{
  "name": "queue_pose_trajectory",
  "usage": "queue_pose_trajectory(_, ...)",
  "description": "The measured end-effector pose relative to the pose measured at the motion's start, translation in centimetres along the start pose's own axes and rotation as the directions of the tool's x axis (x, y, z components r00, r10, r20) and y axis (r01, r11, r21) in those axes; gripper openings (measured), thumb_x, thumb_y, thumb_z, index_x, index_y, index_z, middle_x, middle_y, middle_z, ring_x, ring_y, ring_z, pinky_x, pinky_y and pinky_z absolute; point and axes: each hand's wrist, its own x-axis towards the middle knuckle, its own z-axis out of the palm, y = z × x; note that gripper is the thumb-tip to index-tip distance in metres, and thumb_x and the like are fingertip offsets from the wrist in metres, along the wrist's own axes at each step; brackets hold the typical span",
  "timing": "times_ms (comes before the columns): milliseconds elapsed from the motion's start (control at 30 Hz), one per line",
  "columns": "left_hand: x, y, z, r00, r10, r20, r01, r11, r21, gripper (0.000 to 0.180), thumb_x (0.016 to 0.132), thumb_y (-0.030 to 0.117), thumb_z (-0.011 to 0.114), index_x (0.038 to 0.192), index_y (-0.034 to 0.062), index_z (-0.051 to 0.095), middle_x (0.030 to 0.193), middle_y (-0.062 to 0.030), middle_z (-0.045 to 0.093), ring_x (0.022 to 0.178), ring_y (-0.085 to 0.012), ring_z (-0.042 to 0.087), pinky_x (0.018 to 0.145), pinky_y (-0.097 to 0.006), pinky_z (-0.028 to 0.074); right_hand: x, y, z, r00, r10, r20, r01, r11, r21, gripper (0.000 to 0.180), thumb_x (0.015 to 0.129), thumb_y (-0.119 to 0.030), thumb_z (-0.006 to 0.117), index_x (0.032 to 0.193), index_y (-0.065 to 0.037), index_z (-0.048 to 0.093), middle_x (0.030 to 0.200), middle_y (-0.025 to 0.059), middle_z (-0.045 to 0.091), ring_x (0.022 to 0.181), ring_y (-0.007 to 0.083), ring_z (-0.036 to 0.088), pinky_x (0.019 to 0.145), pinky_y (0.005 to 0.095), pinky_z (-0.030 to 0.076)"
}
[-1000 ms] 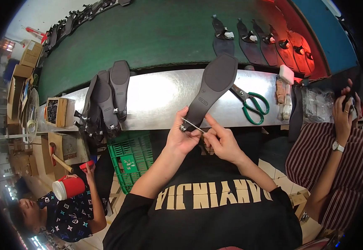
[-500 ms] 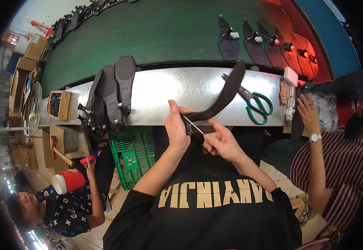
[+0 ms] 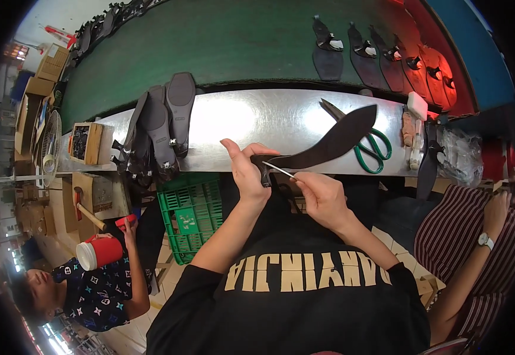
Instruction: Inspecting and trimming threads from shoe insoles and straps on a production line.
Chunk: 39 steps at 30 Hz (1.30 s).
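Observation:
A dark, flat sandal sole stretches up and to the right over the metal bench. My left hand grips its near end, where a dark strap hangs down, with the thumb standing up. In my right hand is a thin metal rod tool; its handle is hidden by the fingers. The rod's tip meets the strap at the sandal's end, beside my left fingers. Scissors with green handles lie behind the sole, partly covered by it.
Finished-looking sandals are stacked on the bench at left, near a wooden box of small dark parts. Sandals stand on the green belt, some in red light. A green crate sits below. People work on both sides.
The sandal's far end has swung down and to the right. My right hand has shifted slightly right with the rod. The right-hand person's hand has drawn back from the bench, where a dark sandal now lies.

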Motion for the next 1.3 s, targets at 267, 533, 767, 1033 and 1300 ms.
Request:
queue_pose_trajectory(267,2.2,-0.2,-0.4,0.78,-0.613,0.128,0.577,0.625,-0.526,0.07,0.089,0.07,0.04,0.065,0.0075,0.06,0.07,-0.0064,0.059,0.058,-0.0194,0.05,0.055,-0.035,0.044,-0.4,-1.8,-0.3,0.988,-0.092,0.125,0.075,0.989,0.13,0.01,0.079,-0.001,0.064,0.087,-0.006,0.062,0.073,0.0106,0.061,0.067,0.03,0.063,0.06,0.0383,0.05)
queue_pose_trajectory(533,0.6,-2.9,-0.7,0.847,-0.507,0.159,0.499,0.655,-0.567,0.031,0.09,0.034,0.057,0.069,0.0136,0.047,0.064,-0.0029,0.049,0.061,-0.0221,0.05,0.071,-0.04,0.048,-0.1,-0.8,0.5,0.991,0.119,0.059,-0.117,0.993,-0.03,0.006,0.085,-0.006,0.063,0.087,-0.005,0.057,0.075,0.0132,0.06,0.068,0.0347,0.061,0.057,0.0422,0.048)
queue_pose_trajectory(767,2.1,-2.8,-0.4,0.83,-0.557,-0.016,0.512,0.773,-0.375,0.047,0.092,0.05,0.055,0.065,0.0146,0.04,0.062,-0.0012,0.044,0.059,-0.0228,0.049,0.06,-0.039,0.045,-0.6,-1.6,0.4,0.979,0.142,0.148,-0.128,0.987,-0.099,0.007,0.085,-0.007,0.062,0.084,-0.004,0.055,0.071,0.0125,0.058,0.066,0.0329,0.061,0.054,0.0405,0.046)
queue_pose_trajectory(1033,3.8,-3.3,-1.5,0.825,-0.557,-0.098,0.516,0.812,-0.274,0.074,0.08,0.083,0.039,0.083,0.0125,0.06,0.081,0.0006,0.057,0.072,-0.0172,0.054,0.063,-0.033,0.041,-0.1,-1.6,-0.2,0.983,0.148,0.106,-0.163,0.975,0.149,0.014,0.084,-0.006,0.064,0.098,-0.005,0.063,0.074,0.0121,0.061,0.066,0.0299,0.063,0.057,0.0364,0.049)
queue_pose_trajectory(1300,0.1,-0.4,1.5,0.892,-0.362,0.271,0.42,0.885,-0.199,0.055,0.099,0.048,0.041,0.132,0.0048,0.048,0.114,-0.0084,0.059,0.095,-0.0183,0.061,0.081,-0.033,0.05,2.7,-0.4,0.1,0.981,0.189,0.043,-0.192,0.912,0.364,0.02,0.087,-0.003,0.064,0.107,-0.002,0.062,0.072,0.0009,0.054,0.061,0.0065,0.048,0.057,0.0216,0.042)
